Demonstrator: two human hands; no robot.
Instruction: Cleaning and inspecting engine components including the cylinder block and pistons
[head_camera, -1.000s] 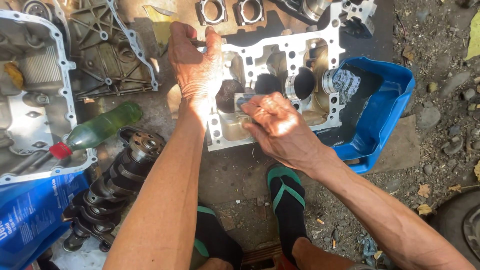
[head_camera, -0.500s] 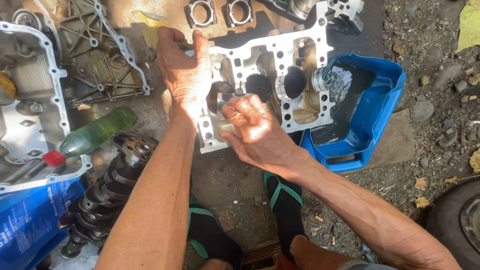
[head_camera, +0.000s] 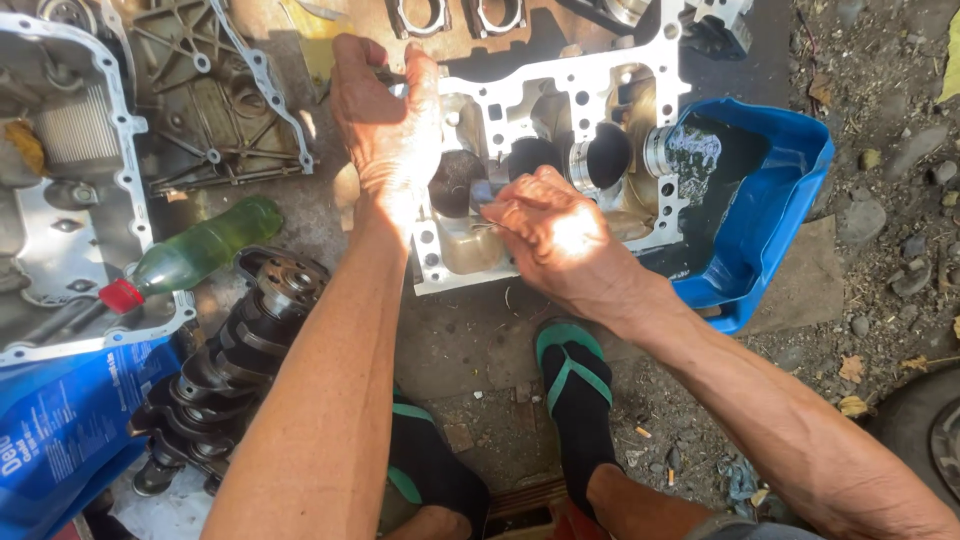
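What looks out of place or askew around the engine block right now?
The engine block lies tilted, one end resting in the blue tub of dark liquid. A green bottle lies on its side by the crankshaft on bare, gritty ground. Nothing looks freshly spilled or broken.

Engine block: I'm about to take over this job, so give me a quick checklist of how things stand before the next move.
1. Left hand steadying the engine block at its top-left edge: ok.
2. Right hand inside the block's opening, fingertips hidden: cannot tell what it holds.
3. Block's right end over the blue tub: ok.
4. Green bottle lying on its side, red cap on: ok.
5. Crankshaft apart from both hands: ok.
6. Feet in sandals close under the block: not ok.
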